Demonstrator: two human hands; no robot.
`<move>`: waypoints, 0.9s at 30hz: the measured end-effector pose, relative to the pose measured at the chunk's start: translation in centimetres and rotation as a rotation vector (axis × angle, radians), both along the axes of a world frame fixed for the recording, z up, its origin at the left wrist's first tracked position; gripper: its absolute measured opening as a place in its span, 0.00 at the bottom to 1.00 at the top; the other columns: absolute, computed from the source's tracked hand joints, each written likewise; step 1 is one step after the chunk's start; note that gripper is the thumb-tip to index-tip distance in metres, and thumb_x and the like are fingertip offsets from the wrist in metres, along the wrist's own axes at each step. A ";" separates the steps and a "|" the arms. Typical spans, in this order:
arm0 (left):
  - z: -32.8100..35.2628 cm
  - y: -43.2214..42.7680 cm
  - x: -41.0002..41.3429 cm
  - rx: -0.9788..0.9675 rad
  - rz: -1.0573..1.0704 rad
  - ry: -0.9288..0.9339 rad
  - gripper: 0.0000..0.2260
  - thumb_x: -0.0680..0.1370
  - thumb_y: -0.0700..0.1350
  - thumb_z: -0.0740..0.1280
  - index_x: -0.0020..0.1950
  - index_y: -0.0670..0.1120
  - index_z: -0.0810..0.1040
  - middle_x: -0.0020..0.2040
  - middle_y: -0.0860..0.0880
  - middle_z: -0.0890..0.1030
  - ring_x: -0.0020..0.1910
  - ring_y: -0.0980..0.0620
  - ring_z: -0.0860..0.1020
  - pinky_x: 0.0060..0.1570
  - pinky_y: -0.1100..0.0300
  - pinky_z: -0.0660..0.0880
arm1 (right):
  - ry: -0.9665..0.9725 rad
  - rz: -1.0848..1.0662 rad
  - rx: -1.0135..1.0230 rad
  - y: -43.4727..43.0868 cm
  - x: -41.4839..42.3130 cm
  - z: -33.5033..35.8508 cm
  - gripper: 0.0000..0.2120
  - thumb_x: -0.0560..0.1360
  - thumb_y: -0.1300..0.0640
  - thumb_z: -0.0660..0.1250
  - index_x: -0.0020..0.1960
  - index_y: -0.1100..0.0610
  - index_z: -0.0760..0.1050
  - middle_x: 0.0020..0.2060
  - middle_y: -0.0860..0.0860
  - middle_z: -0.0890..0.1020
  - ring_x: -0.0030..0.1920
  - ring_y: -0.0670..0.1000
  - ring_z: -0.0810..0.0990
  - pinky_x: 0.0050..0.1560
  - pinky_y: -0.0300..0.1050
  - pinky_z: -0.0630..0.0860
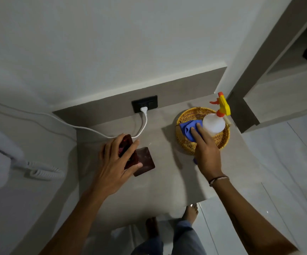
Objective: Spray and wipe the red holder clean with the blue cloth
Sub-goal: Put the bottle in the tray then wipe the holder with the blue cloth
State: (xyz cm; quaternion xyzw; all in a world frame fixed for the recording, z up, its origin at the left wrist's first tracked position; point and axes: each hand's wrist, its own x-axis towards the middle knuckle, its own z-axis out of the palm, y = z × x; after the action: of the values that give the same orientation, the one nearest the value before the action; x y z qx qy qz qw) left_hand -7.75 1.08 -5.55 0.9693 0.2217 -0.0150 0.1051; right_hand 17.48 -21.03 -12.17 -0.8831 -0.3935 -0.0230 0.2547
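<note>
On counter, left hand gripping red holder, no writing legible

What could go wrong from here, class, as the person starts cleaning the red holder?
1. The right hand reaches for the crumpled blue cloth beside the translucent white spray bottle in the round woven wicker basket; pulling the cloth may topple the bottle.
2. Spray could reach the black wall socket and its white plug, just behind the dark red holder in the left hand.
</note>
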 end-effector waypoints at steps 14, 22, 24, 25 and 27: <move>-1.4 0.5 -3.4 0.040 0.127 -0.175 0.42 0.85 0.72 0.48 0.86 0.41 0.57 0.82 0.32 0.68 0.75 0.37 0.66 0.67 0.29 0.73 | 0.521 0.374 0.273 9.1 -15.4 1.7 0.34 0.77 0.74 0.61 0.81 0.56 0.69 0.81 0.54 0.70 0.81 0.53 0.68 0.83 0.42 0.61; -2.0 0.5 -3.8 0.036 0.148 -0.155 0.43 0.85 0.71 0.48 0.86 0.38 0.59 0.84 0.34 0.66 0.77 0.36 0.65 0.70 0.30 0.69 | 0.537 0.334 -0.003 7.7 -12.2 -0.9 0.31 0.80 0.69 0.66 0.82 0.57 0.66 0.83 0.57 0.62 0.83 0.62 0.63 0.84 0.58 0.61; -2.0 0.6 -3.7 0.035 0.151 -0.156 0.43 0.85 0.71 0.48 0.86 0.37 0.61 0.83 0.33 0.67 0.77 0.35 0.66 0.70 0.30 0.69 | 0.540 0.368 0.041 8.0 -13.1 0.3 0.32 0.79 0.71 0.65 0.81 0.58 0.67 0.82 0.58 0.65 0.82 0.62 0.65 0.84 0.55 0.61; -2.1 0.5 -3.7 0.028 0.152 -0.157 0.43 0.85 0.71 0.49 0.85 0.37 0.62 0.83 0.32 0.68 0.77 0.35 0.66 0.70 0.30 0.69 | 0.550 0.409 0.098 8.3 -14.1 0.9 0.32 0.79 0.71 0.63 0.82 0.57 0.66 0.81 0.59 0.67 0.80 0.62 0.69 0.84 0.50 0.61; -2.2 0.5 -3.9 0.025 0.147 -0.171 0.41 0.86 0.70 0.49 0.84 0.37 0.62 0.81 0.30 0.69 0.77 0.35 0.65 0.69 0.28 0.69 | 0.662 0.463 0.209 8.7 -16.6 2.4 0.29 0.83 0.67 0.58 0.83 0.54 0.64 0.76 0.58 0.74 0.70 0.62 0.77 0.80 0.37 0.64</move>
State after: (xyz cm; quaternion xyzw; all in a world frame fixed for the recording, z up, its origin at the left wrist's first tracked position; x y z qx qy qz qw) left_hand -11.66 1.62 -7.73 0.9493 0.2827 0.0784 0.1126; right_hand 0.90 -12.33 -9.81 -0.7002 -0.4741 0.2804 0.4542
